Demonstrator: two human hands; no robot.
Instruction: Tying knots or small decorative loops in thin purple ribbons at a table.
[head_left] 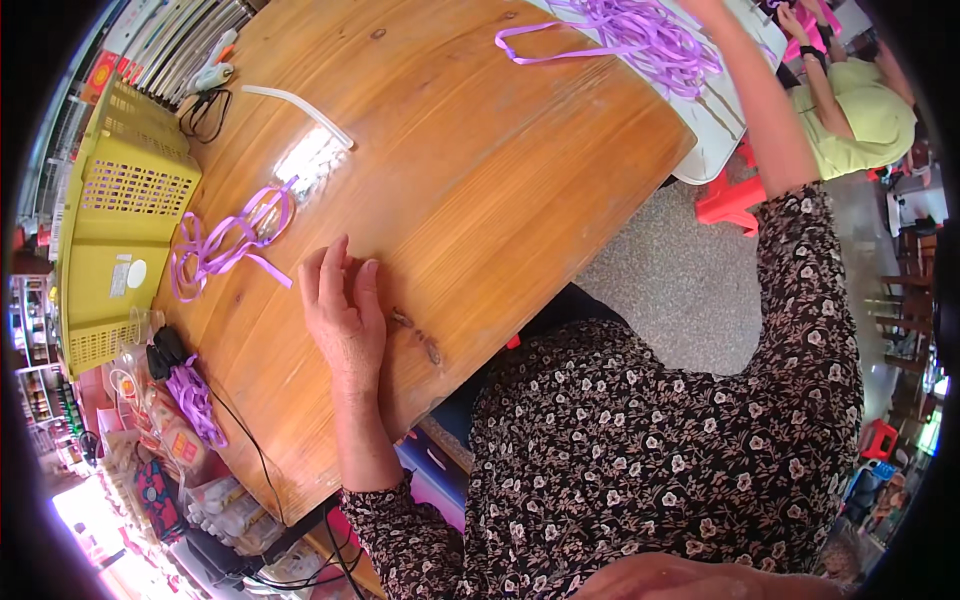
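Note:
My left hand [345,305] rests on the wooden table [440,190], its fingers loosely bent and the thumb apart, with nothing in it. A loose bundle of purple ribbon [232,238] lies just beyond it to the left, not touching. My right arm stretches to the far right, over the edge of a large tangled heap of purple ribbon [655,45] on a white surface [715,135]. The top rim cuts off my right hand [706,8], so its fingers and anything in them are hidden.
A glue gun [214,72] with a black cable and a white glue stick [300,112] lie at the far left. A yellow-green basket [125,220] stands along the left edge. More purple ribbon [195,400] hangs there. A person in a yellow-green shirt [865,115] works near a red stool [730,200].

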